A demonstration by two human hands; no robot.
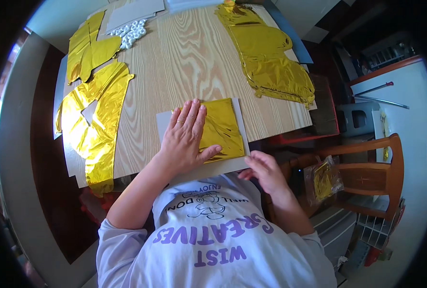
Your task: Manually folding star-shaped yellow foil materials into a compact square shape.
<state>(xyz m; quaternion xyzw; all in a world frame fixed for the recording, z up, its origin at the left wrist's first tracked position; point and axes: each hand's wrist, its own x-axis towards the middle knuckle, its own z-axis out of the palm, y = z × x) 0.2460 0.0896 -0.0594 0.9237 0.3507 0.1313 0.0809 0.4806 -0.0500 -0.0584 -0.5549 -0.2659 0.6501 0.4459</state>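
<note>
While your left hand [184,139] lies flat on it, the folded gold foil balloon [223,129] sits on a grey card sheet [165,120] at the near edge of the table [189,57]. Long axis of the fold runs roughly away from you, slightly tilted; its near end stops just short of the card's front edge. Left hand: fingers spread and straight, palm down, thumb out along the fold's lower edge. It presses and does not grasp. It covers the left half of the foil, so the foil's bare part lies to the right of that hand.

Right hand [264,170]: loosely curled at the card's near right corner, fingertips touching or just beside the card edge; I cannot tell whether it pinches anything. The foil lies up and to the left of it, near.

Outward: flat gold balloons left [96,129] and far right [271,62], a wooden chair [367,173] to your right.
</note>
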